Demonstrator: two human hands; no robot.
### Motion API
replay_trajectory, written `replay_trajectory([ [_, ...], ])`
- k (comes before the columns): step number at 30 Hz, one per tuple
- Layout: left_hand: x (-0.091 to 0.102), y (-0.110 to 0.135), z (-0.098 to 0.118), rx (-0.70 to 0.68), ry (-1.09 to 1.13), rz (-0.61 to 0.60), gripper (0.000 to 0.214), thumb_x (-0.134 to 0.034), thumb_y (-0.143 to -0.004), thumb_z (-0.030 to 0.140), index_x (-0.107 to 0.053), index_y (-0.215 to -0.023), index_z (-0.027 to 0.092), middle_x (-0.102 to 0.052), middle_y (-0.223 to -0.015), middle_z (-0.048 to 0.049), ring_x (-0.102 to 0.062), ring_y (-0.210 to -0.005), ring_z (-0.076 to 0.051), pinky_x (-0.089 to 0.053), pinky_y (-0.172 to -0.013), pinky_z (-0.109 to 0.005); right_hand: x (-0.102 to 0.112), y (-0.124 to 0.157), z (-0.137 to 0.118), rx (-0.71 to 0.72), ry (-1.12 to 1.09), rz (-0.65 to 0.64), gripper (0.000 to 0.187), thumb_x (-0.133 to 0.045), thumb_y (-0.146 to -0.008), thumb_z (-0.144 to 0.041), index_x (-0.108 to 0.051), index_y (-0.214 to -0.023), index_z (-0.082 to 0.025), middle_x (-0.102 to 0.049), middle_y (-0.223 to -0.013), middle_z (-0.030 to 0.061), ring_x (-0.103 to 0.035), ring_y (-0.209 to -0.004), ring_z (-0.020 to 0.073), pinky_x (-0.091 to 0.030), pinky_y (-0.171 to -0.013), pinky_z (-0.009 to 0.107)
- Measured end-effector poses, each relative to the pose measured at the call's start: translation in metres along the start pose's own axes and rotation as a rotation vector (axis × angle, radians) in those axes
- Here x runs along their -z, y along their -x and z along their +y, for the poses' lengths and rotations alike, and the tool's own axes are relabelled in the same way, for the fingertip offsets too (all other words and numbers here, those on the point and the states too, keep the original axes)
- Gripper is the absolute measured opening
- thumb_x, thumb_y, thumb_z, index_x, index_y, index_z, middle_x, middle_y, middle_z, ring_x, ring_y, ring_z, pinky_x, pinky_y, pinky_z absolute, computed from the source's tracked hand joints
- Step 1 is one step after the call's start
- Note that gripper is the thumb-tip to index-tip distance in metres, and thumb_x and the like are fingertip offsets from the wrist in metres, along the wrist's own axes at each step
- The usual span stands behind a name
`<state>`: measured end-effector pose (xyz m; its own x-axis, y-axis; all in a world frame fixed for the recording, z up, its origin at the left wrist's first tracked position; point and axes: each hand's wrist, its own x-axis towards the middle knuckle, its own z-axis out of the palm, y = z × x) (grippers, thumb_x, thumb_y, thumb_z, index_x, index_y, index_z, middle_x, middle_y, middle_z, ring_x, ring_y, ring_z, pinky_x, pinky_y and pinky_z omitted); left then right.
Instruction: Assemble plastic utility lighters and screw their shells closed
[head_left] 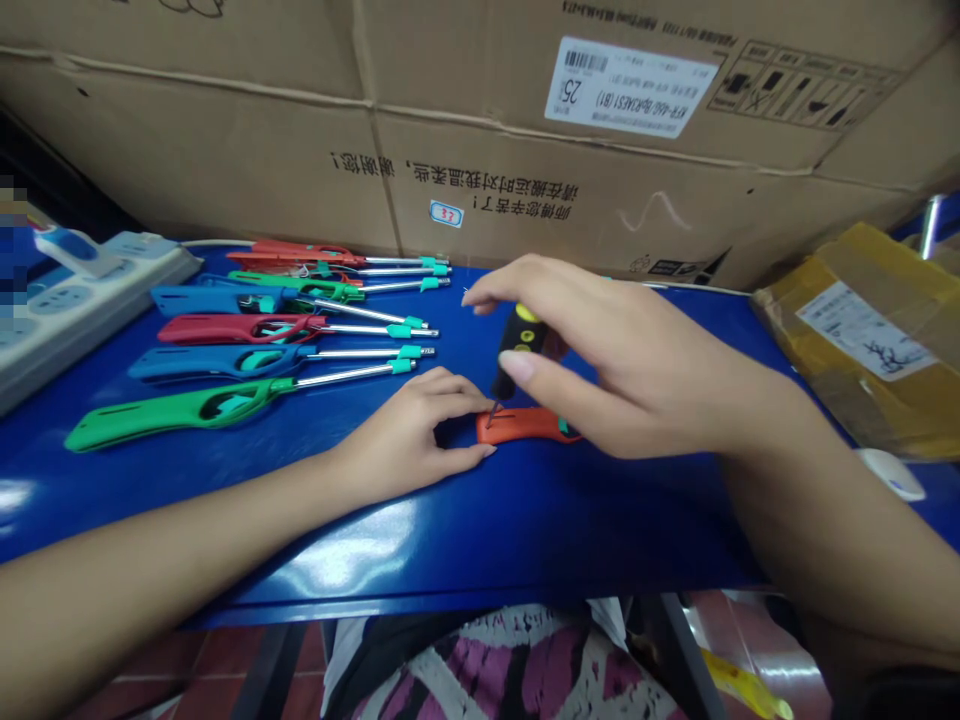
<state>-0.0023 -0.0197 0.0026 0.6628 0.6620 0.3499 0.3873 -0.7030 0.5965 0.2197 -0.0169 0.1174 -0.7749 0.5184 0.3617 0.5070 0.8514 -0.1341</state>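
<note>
An orange long-necked lighter point(525, 426) lies on the blue table, its front part hidden behind my right hand. My left hand point(416, 435) steadies its handle end, thumb on the near side and fingers on the far side. In my right hand point(645, 365) is a screwdriver point(516, 350) with a black and yellow handle. It points down, nearly upright, with its tip at the lighter's handle near the end. To the left lie several similar lighters, including a green one point(172, 415), a blue one point(217, 362) and a red one point(199, 328), with teal pieces on their metal necks.
A large cardboard box point(480, 120) walls off the back of the blue table point(480, 540). At the left is a white power strip point(97, 290) with a plug in it. A taped carton point(870, 340) stands at the right, near a white round object point(891, 474).
</note>
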Motion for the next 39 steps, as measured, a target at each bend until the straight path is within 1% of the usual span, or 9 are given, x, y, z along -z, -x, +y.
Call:
replay_trajectory([
  [4, 0.0, 0.0, 0.0, 0.009, -0.006, -0.005, 0.024, -0.074, -0.087, 0.028, -0.074, -0.109, 0.019, -0.072, -0.105, -0.0053, -0.064, -0.099, -0.022, -0.053, -0.09, -0.037, 0.002, 0.001, 0.002, 0.074, -0.075, -0.021, 0.032, -0.041, -0.104, -0.024, -0.055, -0.132, -0.019, -0.069, -0.126, 0.0057, -0.067, -0.108, 0.0188, -0.052, -0.088, 0.032],
  [7, -0.001, 0.001, -0.002, 0.015, -0.013, -0.007, 0.024, -0.073, -0.088, 0.03, -0.073, -0.11, 0.02, -0.073, -0.104, -0.005, -0.065, -0.097, -0.023, -0.053, -0.088, -0.038, -0.003, 0.001, 0.0, 0.086, 0.025, 0.01, 0.027, -0.043, -0.106, -0.033, -0.062, -0.12, -0.02, -0.073, -0.112, 0.0043, -0.068, -0.097, 0.0177, -0.05, -0.078, 0.029],
  [10, -0.004, 0.002, -0.004, 0.01, -0.019, -0.005, 0.027, -0.07, -0.091, 0.032, -0.072, -0.115, 0.022, -0.073, -0.102, -0.005, -0.066, -0.095, -0.024, -0.054, -0.085, -0.039, -0.007, 0.001, -0.002, 0.077, 0.104, 0.018, 0.031, -0.041, -0.108, -0.039, -0.064, -0.113, -0.02, -0.074, -0.103, 0.0036, -0.068, -0.089, 0.0167, -0.047, -0.071, 0.027],
  [17, -0.004, 0.003, -0.003, -0.021, -0.046, 0.015, 0.038, -0.073, -0.09, 0.033, -0.066, -0.124, 0.02, -0.069, -0.115, -0.0074, -0.064, -0.105, -0.025, -0.052, -0.094, -0.04, -0.007, -0.002, -0.001, 0.091, -0.059, -0.021, 0.029, -0.044, -0.107, -0.032, -0.059, -0.128, -0.019, -0.071, -0.123, 0.0055, -0.067, -0.109, 0.0185, -0.052, -0.083, 0.029],
  [22, -0.003, 0.003, -0.001, -0.055, -0.055, -0.105, 0.026, -0.062, -0.099, 0.033, -0.067, -0.123, 0.024, -0.072, -0.116, -0.0058, -0.064, -0.104, -0.025, -0.05, -0.093, -0.041, -0.005, -0.003, -0.001, 0.086, -0.152, -0.066, 0.028, -0.045, -0.107, -0.03, -0.057, -0.131, -0.021, -0.068, -0.132, 0.0058, -0.064, -0.118, 0.0189, -0.052, -0.096, 0.033],
  [24, -0.003, 0.002, -0.001, -0.055, -0.056, -0.106, 0.024, -0.06, -0.1, 0.032, -0.068, -0.121, 0.024, -0.073, -0.114, -0.0058, -0.064, -0.104, -0.025, -0.05, -0.092, -0.041, -0.004, -0.003, -0.001, 0.088, -0.179, -0.085, 0.028, -0.045, -0.107, -0.029, -0.057, -0.13, -0.023, -0.067, -0.133, 0.0053, -0.064, -0.12, 0.0191, -0.052, -0.099, 0.034],
  [28, -0.002, 0.001, -0.001, -0.061, -0.062, -0.063, 0.027, -0.065, -0.097, 0.031, -0.069, -0.122, 0.023, -0.07, -0.116, -0.0072, -0.062, -0.11, -0.025, -0.049, -0.099, -0.042, 0.0, -0.003, -0.002, 0.092, -0.217, -0.105, 0.026, -0.045, -0.106, -0.026, -0.058, -0.129, -0.023, -0.067, -0.131, 0.0043, -0.064, -0.12, 0.0182, -0.052, -0.1, 0.033],
  [33, -0.003, 0.003, -0.002, -0.068, -0.094, -0.078, 0.031, -0.066, -0.095, 0.032, -0.068, -0.125, 0.024, -0.066, -0.12, -0.0084, -0.059, -0.115, -0.028, -0.049, -0.1, -0.044, 0.003, -0.003, -0.005, 0.09, -0.236, -0.118, 0.025, -0.045, -0.106, -0.026, -0.06, -0.125, -0.021, -0.07, -0.124, 0.0041, -0.066, -0.113, 0.0166, -0.052, -0.097, 0.031],
  [39, -0.004, 0.003, 0.0, -0.017, -0.134, -0.097, 0.033, -0.064, -0.097, 0.038, -0.066, -0.126, 0.024, -0.062, -0.128, -0.0103, -0.057, -0.12, -0.031, -0.048, -0.101, -0.049, 0.008, 0.0, -0.008, 0.103, -0.258, -0.165, 0.029, -0.043, -0.106, -0.025, -0.058, -0.131, -0.024, -0.068, -0.127, 0.0049, -0.064, -0.116, 0.0189, -0.054, -0.095, 0.034],
])
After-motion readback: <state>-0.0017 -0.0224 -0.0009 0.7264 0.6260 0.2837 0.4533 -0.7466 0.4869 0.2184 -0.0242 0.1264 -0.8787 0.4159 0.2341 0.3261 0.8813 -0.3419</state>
